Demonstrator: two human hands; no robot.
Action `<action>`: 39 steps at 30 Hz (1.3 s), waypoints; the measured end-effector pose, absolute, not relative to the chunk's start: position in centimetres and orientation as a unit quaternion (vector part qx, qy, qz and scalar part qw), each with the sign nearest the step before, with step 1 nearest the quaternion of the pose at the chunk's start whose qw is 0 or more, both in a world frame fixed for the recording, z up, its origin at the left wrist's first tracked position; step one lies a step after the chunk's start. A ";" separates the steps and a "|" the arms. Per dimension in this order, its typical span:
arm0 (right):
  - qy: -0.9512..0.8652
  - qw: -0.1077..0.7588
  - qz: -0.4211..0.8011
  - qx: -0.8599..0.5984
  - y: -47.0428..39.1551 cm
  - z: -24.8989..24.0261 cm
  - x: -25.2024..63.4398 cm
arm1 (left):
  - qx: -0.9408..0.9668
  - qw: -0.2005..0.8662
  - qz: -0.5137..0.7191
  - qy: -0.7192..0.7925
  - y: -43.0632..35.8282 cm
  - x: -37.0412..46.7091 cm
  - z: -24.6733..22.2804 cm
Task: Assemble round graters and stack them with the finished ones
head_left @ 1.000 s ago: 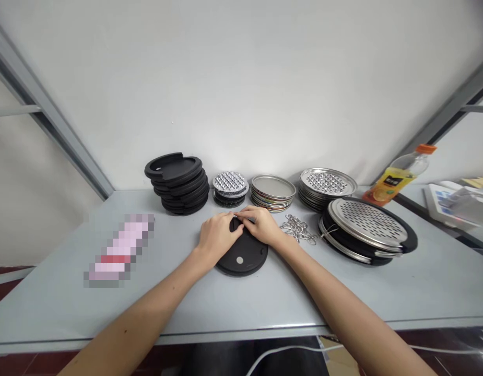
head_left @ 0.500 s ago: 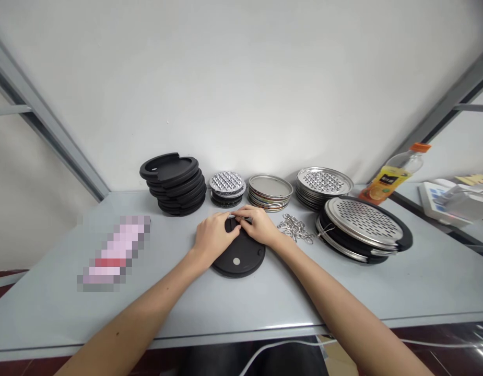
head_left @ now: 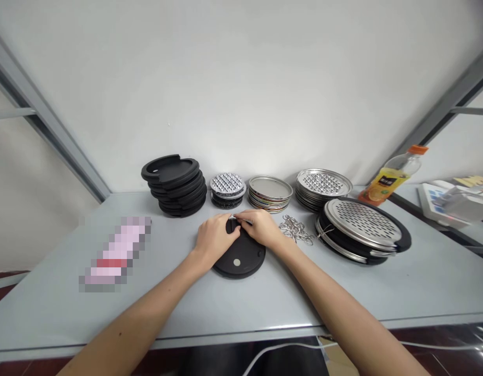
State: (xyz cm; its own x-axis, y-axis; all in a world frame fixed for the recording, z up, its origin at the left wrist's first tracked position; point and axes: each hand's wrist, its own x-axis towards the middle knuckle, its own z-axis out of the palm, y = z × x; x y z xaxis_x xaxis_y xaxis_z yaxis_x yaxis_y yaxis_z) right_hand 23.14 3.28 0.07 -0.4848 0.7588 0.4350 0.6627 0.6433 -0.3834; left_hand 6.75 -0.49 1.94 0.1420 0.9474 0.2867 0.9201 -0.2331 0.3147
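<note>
A round black plastic disc [head_left: 245,261] with a pale dot and a small knob lies flat on the table in front of me. My left hand [head_left: 215,237] is closed on its far left edge, thumb on top. From the far right, my right hand [head_left: 260,227] reaches over the same edge with its fingertips pinched. A small shiny metal piece [head_left: 232,216] shows between the fingertips of both hands; my fingers cover most of it. Just right of my right hand lies a loose heap of bent wire loops [head_left: 296,230].
Along the wall stand stacked black discs [head_left: 174,190], small grater plates [head_left: 227,184], plain metal-rimmed discs [head_left: 270,188] and larger grater plates [head_left: 323,183]. At right are an assembled grater stack [head_left: 364,224] and a juice bottle [head_left: 393,175]. A blurred pink item [head_left: 127,240] lies left.
Both hands stay at the disc's far edge, with only slight finger movement around the metal piece. The disc and the stacks keep their places; the view has shifted slightly.
</note>
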 end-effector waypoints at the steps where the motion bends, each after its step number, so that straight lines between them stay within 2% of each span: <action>1: -0.860 0.290 0.078 -0.412 3.3 0.1 23.2 | 0.756 0.030 0.215 0.617 -0.5 6.8 1.9; 20: -0.863 0.270 0.051 -0.424 3.4 -0.3 22.9 | 0.756 0.037 0.165 0.632 -0.6 7.2 2.2; 39: -0.866 0.230 0.026 -0.444 3.1 0.3 22.6 | 0.776 -0.016 0.111 0.620 -0.1 7.5 2.2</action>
State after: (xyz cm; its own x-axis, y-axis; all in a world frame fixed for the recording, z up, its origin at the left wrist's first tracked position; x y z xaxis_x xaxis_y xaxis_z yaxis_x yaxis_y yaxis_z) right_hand 22.57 3.08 0.29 -0.5002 0.7800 0.3760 0.7565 0.6049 -0.2487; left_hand 7.51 -0.12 2.17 0.2056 0.9595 0.1926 0.9665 -0.2299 0.1138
